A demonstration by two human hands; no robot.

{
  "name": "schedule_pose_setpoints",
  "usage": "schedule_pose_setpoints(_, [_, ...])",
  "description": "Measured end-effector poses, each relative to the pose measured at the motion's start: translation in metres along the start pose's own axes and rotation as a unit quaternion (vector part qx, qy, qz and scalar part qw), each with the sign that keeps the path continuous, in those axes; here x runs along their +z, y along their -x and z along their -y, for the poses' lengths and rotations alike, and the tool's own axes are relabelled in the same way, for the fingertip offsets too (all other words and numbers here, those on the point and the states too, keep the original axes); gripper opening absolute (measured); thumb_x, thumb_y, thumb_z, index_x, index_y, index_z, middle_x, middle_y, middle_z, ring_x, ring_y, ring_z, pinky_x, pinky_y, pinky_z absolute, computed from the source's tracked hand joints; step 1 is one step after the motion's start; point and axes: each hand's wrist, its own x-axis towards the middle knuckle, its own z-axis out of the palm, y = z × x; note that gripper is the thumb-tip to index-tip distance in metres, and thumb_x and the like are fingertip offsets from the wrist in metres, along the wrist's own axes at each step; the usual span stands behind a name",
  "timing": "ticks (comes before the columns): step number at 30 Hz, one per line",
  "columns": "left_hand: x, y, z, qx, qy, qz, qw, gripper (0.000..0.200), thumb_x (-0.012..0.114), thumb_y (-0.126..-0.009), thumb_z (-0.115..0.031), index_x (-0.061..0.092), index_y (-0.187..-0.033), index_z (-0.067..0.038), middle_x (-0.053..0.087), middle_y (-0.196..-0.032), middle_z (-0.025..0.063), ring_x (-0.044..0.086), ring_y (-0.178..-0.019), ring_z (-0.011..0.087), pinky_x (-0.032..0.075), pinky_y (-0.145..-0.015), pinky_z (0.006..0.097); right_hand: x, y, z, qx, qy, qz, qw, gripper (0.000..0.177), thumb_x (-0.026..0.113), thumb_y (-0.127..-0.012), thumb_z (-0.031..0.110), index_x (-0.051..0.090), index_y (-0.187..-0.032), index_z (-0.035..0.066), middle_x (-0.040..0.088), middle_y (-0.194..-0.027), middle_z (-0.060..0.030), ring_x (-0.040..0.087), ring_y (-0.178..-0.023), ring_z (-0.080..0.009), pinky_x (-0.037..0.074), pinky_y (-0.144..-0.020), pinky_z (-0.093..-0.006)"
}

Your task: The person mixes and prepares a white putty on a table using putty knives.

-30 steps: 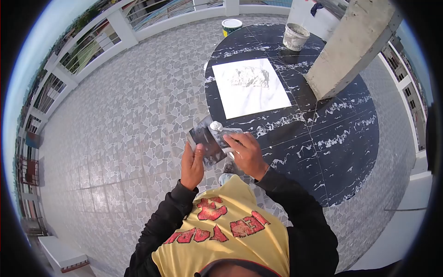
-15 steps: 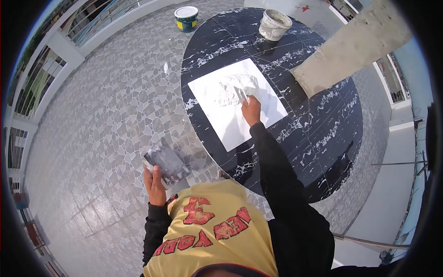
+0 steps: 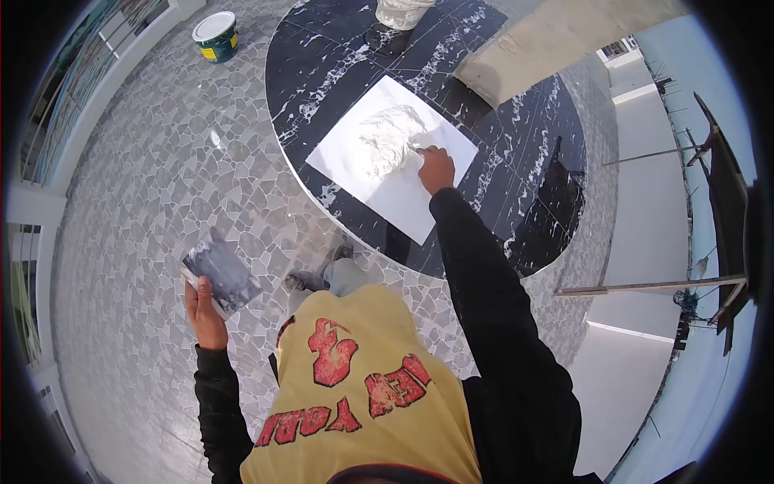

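My left hand [image 3: 207, 323] grips a wide putty knife [image 3: 226, 274] by its edge, out over the floor; its flat grey blade is smeared with white. At the table, my right hand [image 3: 437, 171] is closed round a small putty knife [image 3: 417, 148], mostly hidden by the fingers. That tool's tip meets the right side of a spread mound of white putty [image 3: 391, 133]. Under the putty lies a square white tile [image 3: 415, 214], set on a round black marble-patterned table [image 3: 302, 89].
A putty-stained bucket [image 3: 401, 14] stands at the table's far side, cut by the frame. A concrete pillar [image 3: 556, 48] rises at the table's right. On the stone-patterned floor [image 3: 153, 202] sits a green lidded pail [image 3: 216, 36]. White railings and walls [image 3: 645, 194] border the space.
The view has shifted, so table and pail appear further up and left. My left hand with the wide putty knife is further from my body. The small putty knife's blade is now lower, at the putty.
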Motion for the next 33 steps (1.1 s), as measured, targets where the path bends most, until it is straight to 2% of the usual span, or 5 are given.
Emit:
schedule_pose_setpoints(17, [0.084,-0.079,-0.018,-0.037,0.162,0.028,0.986,0.031,0.047,-0.099,-0.005,0.049,-0.127,0.007,0.057,-0.117,0.0177,0.060,-0.108,0.0256,0.049,-0.092,0.0332,-0.009,-0.018,-0.012,-0.055,-0.015,0.098,0.994,0.037,0.058,-0.078,0.002,0.072,-0.109,0.015,0.070,-0.102,0.0010,0.056,-0.093,-0.0229,0.044,-0.076,-0.0385])
schedule_pose_setpoints(19, [0.090,-0.090,-0.006,-0.018,0.094,0.074,0.993,0.030,0.045,-0.100,-0.006,0.049,-0.125,0.010,0.057,-0.118,0.0173,0.060,-0.108,0.0246,0.049,-0.093,0.0334,0.017,-0.001,-0.019,-0.043,-0.020,0.045,0.998,0.038,0.058,-0.078,0.001,0.073,-0.109,0.015,0.070,-0.102,0.0018,0.056,-0.093,-0.0223,0.043,-0.076,-0.0379])
schedule_pose_setpoints(21, [0.108,-0.099,-0.015,0.306,-0.353,0.095,0.879,0.034,0.040,-0.103,-0.016,0.048,-0.125,0.008,0.057,-0.119,0.0126,0.060,-0.109,0.0190,0.049,-0.093,0.0329,0.021,0.006,-0.015,-0.064,-0.016,0.078,0.995,0.027,0.058,-0.081,0.006,0.074,-0.100,0.016,0.070,-0.097,0.0014,0.058,-0.092,-0.0217,0.042,-0.074,-0.0400])
schedule_pose_setpoints(25, [0.149,-0.114,-0.037,-0.117,0.172,0.118,0.971,0.032,0.042,-0.103,-0.019,0.048,-0.127,0.002,0.058,-0.119,0.0100,0.060,-0.108,0.0170,0.049,-0.093,0.0324,-0.011,-0.007,-0.006,-0.022,-0.011,0.145,0.989,0.031,0.058,-0.081,0.006,0.072,-0.106,0.018,0.071,-0.099,0.0016,0.058,-0.094,-0.0218,0.042,-0.076,-0.0393])
schedule_pose_setpoints(33, [0.159,-0.187,-0.029,-0.077,0.039,0.248,0.965,0.033,0.043,-0.103,-0.019,0.049,-0.127,0.002,0.058,-0.118,0.0095,0.059,-0.109,0.0156,0.049,-0.093,0.0311,-0.016,0.000,0.001,0.035,0.014,0.173,0.984,0.033,0.058,-0.082,0.007,0.072,-0.110,0.019,0.071,-0.104,0.0019,0.057,-0.096,-0.0204,0.042,-0.080,-0.0400])
